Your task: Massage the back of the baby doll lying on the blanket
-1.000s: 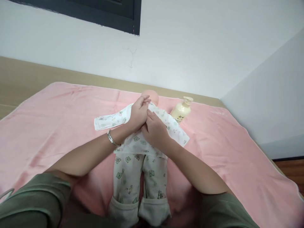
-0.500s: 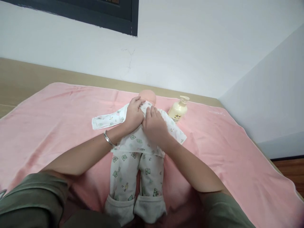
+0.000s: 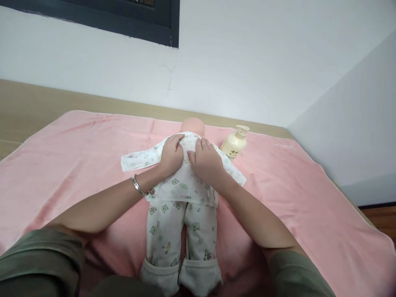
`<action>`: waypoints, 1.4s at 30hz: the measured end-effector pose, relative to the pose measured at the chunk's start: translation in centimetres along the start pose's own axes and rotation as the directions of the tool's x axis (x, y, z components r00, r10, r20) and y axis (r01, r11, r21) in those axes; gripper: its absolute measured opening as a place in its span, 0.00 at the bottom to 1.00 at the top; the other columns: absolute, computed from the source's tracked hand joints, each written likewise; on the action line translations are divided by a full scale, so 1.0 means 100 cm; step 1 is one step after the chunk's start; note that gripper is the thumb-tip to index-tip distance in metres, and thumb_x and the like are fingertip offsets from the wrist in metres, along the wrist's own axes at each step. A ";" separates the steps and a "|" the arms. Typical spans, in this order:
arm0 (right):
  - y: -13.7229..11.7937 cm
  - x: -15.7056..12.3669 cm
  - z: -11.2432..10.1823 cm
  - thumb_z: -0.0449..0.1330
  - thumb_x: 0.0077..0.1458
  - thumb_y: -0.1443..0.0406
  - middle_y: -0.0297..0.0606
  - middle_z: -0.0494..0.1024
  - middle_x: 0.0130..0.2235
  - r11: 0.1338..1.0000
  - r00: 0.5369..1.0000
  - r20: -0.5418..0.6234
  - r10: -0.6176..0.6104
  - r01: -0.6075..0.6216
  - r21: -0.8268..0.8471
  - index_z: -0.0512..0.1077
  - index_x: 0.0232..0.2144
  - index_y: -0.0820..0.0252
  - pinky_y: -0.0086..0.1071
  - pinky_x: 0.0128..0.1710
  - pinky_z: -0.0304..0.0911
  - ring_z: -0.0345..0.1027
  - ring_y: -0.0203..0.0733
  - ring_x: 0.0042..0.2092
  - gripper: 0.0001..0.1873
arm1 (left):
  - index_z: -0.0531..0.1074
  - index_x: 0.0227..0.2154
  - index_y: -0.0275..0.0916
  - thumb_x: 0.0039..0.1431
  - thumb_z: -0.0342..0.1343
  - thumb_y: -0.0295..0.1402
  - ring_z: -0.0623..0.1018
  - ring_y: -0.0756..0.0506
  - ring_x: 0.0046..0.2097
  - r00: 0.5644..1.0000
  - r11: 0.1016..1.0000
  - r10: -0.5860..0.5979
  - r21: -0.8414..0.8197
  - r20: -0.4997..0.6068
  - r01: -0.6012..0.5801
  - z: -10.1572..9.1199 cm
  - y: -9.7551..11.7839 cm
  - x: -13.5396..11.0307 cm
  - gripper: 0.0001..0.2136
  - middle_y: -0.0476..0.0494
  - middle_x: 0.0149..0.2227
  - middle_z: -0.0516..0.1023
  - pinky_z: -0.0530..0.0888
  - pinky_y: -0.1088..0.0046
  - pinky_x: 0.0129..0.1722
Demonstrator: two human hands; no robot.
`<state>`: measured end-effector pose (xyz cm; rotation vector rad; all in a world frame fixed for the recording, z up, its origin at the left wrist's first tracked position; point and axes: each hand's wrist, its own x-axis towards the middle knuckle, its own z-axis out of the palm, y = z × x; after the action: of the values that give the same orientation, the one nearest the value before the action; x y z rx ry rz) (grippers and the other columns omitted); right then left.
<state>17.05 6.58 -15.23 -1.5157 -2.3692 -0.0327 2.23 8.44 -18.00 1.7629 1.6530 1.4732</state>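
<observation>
A baby doll [image 3: 192, 125] lies stretched out in front of me, its bald head at the far end. It wears a white printed top [image 3: 185, 183] and matching trousers [image 3: 167, 231] with turned-up cuffs. My left hand [image 3: 172, 155] rests flat on the left side of the upper top, a silver bracelet [image 3: 139, 185] on that wrist. On the right side of the top lies my right hand [image 3: 206, 161], fingers stretched towards the head and thumb apart. Both palms press on the cloth, with a narrow gap between the hands. The doll's face is out of sight.
A cream pump bottle [image 3: 234, 144] leans beside the doll's right-hand sleeve. Under everything spreads a pink blanket [image 3: 77, 165] on a wooden surface [image 3: 34, 97]. A white wall [image 3: 235, 62] with a dark window frame [image 3: 123, 18] rises behind.
My hands have moved apart, from touching over the middle of the doll's upper top to its two sides. The view has shifted slightly.
</observation>
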 end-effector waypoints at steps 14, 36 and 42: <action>0.027 0.031 0.003 0.46 0.68 0.51 0.47 0.48 0.75 0.942 0.973 0.118 -0.197 0.155 0.298 0.53 0.72 0.68 0.58 0.76 0.34 0.33 0.57 0.77 0.38 | 0.73 0.56 0.31 0.59 0.43 0.27 0.72 0.38 0.64 1.000 0.995 -0.013 0.101 0.027 0.010 0.000 -0.002 0.001 0.24 0.33 0.61 0.75 0.67 0.55 0.70; -0.001 0.009 -0.018 0.43 0.70 0.63 0.58 0.73 0.60 0.997 0.991 0.128 -0.026 0.017 0.069 0.69 0.57 0.73 0.47 0.67 0.58 0.64 0.57 0.64 0.25 | 0.75 0.50 0.32 0.64 0.42 0.32 0.75 0.35 0.57 0.950 0.947 0.083 0.274 0.300 -0.170 -0.010 0.013 0.008 0.20 0.33 0.54 0.79 0.69 0.51 0.64; 0.012 0.025 -0.016 0.44 0.71 0.57 0.61 0.68 0.64 0.994 0.988 0.136 0.079 -0.088 0.062 0.65 0.61 0.77 0.49 0.68 0.55 0.61 0.60 0.66 0.29 | 0.69 0.59 0.24 0.66 0.38 0.28 0.68 0.34 0.66 0.940 0.906 0.175 0.324 0.293 -0.270 -0.001 0.021 -0.018 0.24 0.27 0.62 0.71 0.62 0.53 0.70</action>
<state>17.53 9.03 -13.22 -1.6296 -2.3791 0.1730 3.63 6.26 -17.11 2.3011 1.7068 1.0031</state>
